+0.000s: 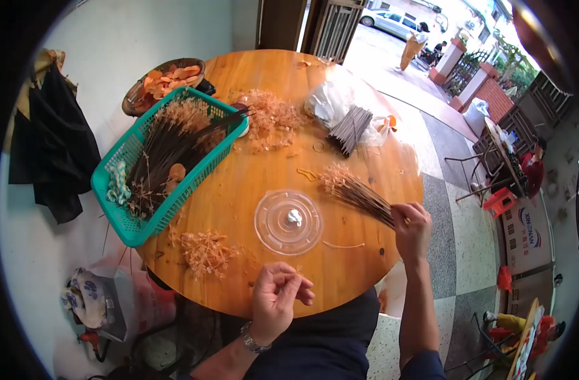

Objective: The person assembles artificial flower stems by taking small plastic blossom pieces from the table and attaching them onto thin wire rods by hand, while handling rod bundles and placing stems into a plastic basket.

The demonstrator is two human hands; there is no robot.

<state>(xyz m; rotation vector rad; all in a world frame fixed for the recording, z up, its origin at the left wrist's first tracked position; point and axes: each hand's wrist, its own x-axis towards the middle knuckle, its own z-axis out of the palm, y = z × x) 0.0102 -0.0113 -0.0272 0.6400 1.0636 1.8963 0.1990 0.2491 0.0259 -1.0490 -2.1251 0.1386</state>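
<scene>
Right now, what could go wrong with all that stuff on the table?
The green basket seems to stick out past the edge of the table, so a bump might tip it. The right hand holds the stem bundle near one end; its orange tips look delicate and might break off. The orange pile lies near the edge, so a passing arm could sweep bits off.

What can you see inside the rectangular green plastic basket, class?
Long, thin, dark stems, pale orange flower clusters and a pale twisted bundle. What lies beneath the stems in the basket is covered and cannot be seen.
</scene>
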